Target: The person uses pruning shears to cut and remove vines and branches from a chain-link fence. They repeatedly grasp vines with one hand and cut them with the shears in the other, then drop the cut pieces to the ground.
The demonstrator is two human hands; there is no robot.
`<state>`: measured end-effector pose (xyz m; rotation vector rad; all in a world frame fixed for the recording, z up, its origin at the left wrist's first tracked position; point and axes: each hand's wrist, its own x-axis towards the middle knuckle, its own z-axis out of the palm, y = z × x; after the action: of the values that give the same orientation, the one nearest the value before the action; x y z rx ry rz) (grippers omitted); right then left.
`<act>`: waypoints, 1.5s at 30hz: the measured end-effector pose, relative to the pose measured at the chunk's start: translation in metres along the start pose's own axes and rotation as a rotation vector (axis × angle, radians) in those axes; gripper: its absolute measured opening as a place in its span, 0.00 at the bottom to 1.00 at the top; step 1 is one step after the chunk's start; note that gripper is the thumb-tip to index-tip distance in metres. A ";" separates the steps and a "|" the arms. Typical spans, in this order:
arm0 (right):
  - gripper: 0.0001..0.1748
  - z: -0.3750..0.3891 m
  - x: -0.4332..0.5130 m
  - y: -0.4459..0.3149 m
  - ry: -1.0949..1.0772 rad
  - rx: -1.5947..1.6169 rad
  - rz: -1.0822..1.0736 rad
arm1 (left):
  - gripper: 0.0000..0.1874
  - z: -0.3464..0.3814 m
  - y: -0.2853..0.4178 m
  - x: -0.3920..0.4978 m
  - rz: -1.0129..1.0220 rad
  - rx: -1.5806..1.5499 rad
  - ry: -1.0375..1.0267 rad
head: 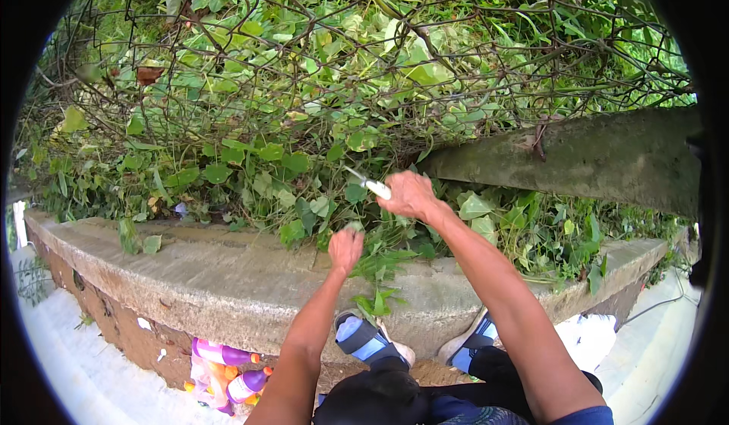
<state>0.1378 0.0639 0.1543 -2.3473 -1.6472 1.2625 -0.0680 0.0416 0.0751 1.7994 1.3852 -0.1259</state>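
My right hand (409, 194) is closed around the white handle of a slim-bladed tool (376, 188), perhaps a knife or sickle; its thin metal part points up and left into the vines. Below and to the left, my left hand (346, 247) is closed at the edge of the leafy vines (307, 168), just above the concrete ledge (228, 277); leaves and blur hide whether stems are in its fingers. Cut or loose-looking greenery (380, 277) hangs over the ledge between my arms.
A sagging, rusty chain-link fence (319, 20) stretches across the growth. On the right a mossy concrete post (569, 157) slants in. Purple-and-orange bottles (228, 368) and a white bag (586, 339) lie below the ledge, beside my sandalled feet (370, 342).
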 end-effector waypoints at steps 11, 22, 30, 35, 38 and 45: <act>0.30 0.064 -0.052 0.067 -0.267 0.082 0.295 | 0.28 -0.075 0.059 0.123 0.317 -0.295 0.575; 0.32 0.052 -0.056 0.078 -0.298 0.132 0.394 | 0.19 -0.007 -0.064 0.035 -0.197 -0.066 0.094; 0.32 0.053 -0.061 0.069 -0.273 0.146 0.327 | 0.33 -0.013 0.036 0.148 -0.277 -1.140 0.051; 0.30 0.043 -0.069 0.067 -0.214 0.190 0.365 | 0.16 -0.008 0.073 0.181 -0.482 -1.272 0.187; 0.30 0.038 -0.072 0.074 -0.187 0.265 0.374 | 0.08 0.005 0.038 0.166 -0.231 -0.501 0.287; 0.31 0.041 -0.055 0.072 -0.217 0.253 0.367 | 0.10 0.029 -0.090 0.051 -0.070 0.074 -0.071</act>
<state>0.1629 -0.0289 0.1289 -2.4951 -1.0370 1.7239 -0.1126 0.0643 -0.0200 1.7895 1.4097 -0.2785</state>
